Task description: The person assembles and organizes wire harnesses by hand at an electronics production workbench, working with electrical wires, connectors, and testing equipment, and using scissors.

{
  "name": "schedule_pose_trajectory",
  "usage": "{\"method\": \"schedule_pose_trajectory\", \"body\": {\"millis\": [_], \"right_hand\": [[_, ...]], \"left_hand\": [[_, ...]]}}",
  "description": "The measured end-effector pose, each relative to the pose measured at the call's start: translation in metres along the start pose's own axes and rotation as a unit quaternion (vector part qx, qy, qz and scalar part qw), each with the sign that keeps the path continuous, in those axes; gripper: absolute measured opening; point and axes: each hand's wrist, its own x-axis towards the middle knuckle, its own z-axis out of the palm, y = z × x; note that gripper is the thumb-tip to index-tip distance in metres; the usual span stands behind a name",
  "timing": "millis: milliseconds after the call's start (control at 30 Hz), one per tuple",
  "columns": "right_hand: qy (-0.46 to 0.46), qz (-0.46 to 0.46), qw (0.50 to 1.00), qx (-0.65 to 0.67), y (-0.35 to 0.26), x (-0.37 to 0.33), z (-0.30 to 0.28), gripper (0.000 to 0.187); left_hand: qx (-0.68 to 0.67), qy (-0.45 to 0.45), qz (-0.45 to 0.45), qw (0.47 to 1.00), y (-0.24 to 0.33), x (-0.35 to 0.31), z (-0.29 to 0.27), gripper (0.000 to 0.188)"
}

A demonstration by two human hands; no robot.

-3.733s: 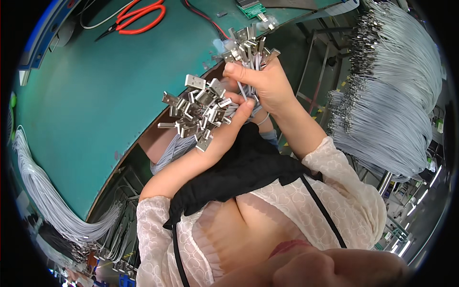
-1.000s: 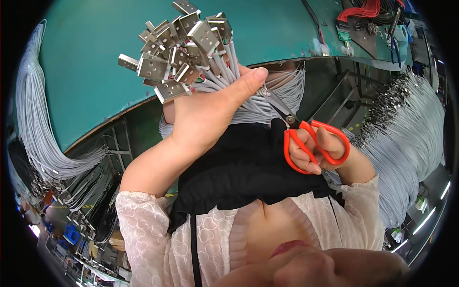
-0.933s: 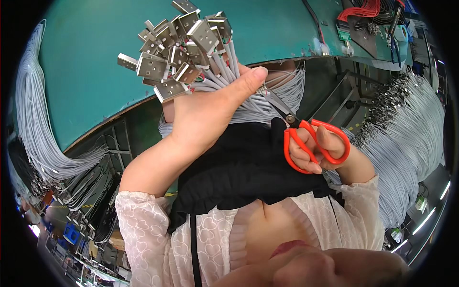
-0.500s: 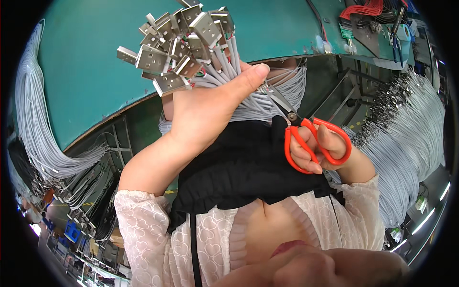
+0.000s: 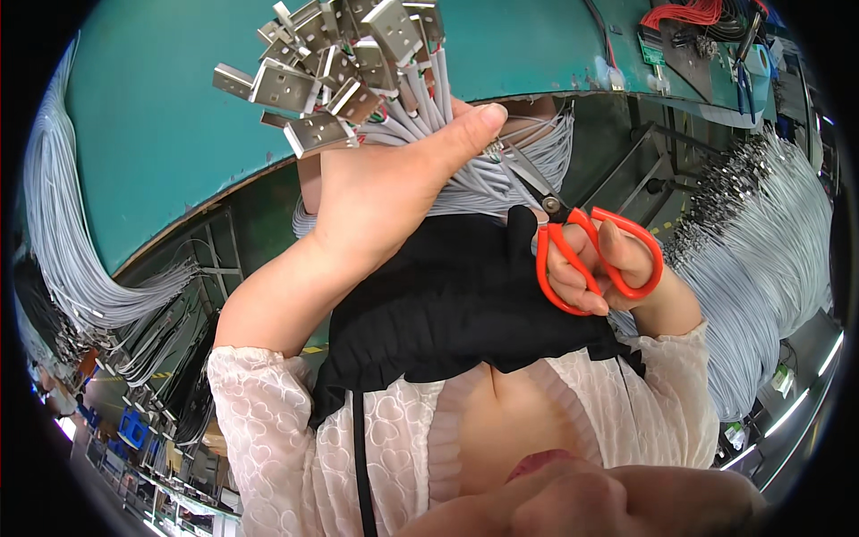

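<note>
My left hand (image 5: pixel 394 183) is wrapped round a bundle of grey USB cables (image 5: pixel 420 107). Their bare metal plugs (image 5: pixel 331 67) fan out above the fist, with bits of red and green wire showing behind them. Below the thumb the cables' other ends (image 5: pixel 492 152) poke out. In my right hand (image 5: pixel 595 268) is a pair of scissors (image 5: pixel 552 204) with red handles, its loops round my fingers and thumb. The blades point up and left, their tips at the cable ends beside my left thumb. Whether the tips touch a cable is hard to tell.
A green worktable (image 5: pixel 170 116) curves across the far side. Grey cable bundles hang over its left end (image 5: pixel 76 215), and a large cable heap (image 5: pixel 761 259) stands at right. Red wires (image 5: pixel 684 16) and a pair of pliers (image 5: pixel 744 67) lie at the table's far right.
The cable bundle and my left hand have shifted slightly up in the picture. My right hand and the scissors have moved a little up and right.
</note>
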Motion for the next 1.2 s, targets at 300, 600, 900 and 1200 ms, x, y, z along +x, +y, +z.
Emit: {"method": "schedule_pose_trajectory", "body": {"millis": [300,600,900,1200], "right_hand": [[0.009,-0.006,1.000,-0.002,0.000,0.002,0.006,0.057],[0.057,-0.209,0.837,-0.502,0.002,0.007,0.000,0.043],[0.382,-0.321,0.500,-0.708,-0.057,0.032,-0.006,0.024],[0.360,-0.287,0.565,-0.684,-0.079,0.059,-0.009,0.013]], "left_hand": [[0.022,0.003,-0.009,1.000,-0.001,-0.002,0.000,0.016],[-0.067,0.009,-0.066,0.996,0.003,-0.003,0.003,0.015],[-0.086,0.003,-0.094,0.992,0.009,-0.002,0.003,0.015],[-0.084,-0.014,-0.048,0.995,-0.002,-0.002,0.003,0.009]]}}
